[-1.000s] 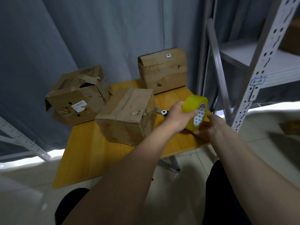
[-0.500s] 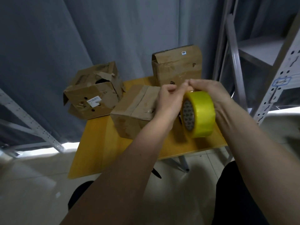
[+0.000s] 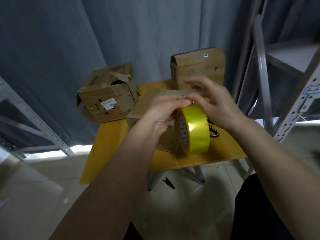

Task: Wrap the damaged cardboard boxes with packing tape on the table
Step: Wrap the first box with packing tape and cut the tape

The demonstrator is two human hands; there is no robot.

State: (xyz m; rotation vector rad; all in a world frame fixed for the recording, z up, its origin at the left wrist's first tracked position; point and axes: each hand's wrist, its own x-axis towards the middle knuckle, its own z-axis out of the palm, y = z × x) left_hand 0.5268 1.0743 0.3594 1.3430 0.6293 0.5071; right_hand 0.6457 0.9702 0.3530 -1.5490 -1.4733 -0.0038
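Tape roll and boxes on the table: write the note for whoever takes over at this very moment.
Left hand: holds the yellow tape roll above the table, fingertips at its top.
Right hand: fingertips picking at the top of the roll, apparently hunting the tape's end.
Things: torn box back left, tall box at the back, third box behind the hands; scissors partly hidden at right.
Done: roll in hand.
Left: free the end, wrap all three boxes; no fresh yellow tape shows on any.
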